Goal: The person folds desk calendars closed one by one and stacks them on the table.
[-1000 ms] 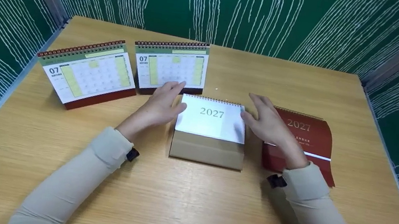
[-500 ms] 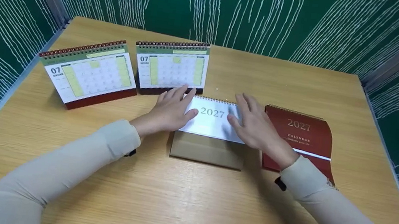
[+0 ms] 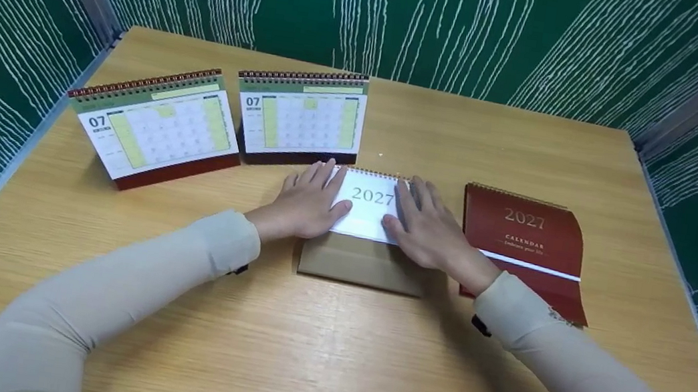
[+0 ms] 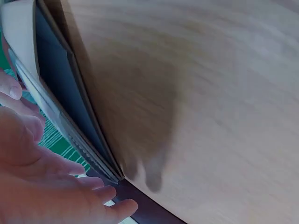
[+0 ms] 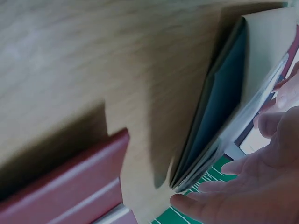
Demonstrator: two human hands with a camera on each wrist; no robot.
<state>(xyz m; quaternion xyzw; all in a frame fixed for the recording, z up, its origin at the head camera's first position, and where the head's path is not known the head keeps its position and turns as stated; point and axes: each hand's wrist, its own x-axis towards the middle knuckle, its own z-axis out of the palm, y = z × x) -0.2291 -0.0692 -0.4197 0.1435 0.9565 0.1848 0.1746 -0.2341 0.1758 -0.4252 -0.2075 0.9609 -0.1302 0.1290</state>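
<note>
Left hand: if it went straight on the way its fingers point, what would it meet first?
The left hand would probably meet the farther 07 calendar at its dark base, though depth is unclear.

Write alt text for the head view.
A person's left grip and right grip are over the sides of a white 2027 calendar standing on a wooden table. A red 2027 calendar sits to the right; two calendars showing 07 stand behind, to the left.

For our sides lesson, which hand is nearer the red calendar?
Right. The right hand is just left of the red calendar; the left hand is farther left.
</note>
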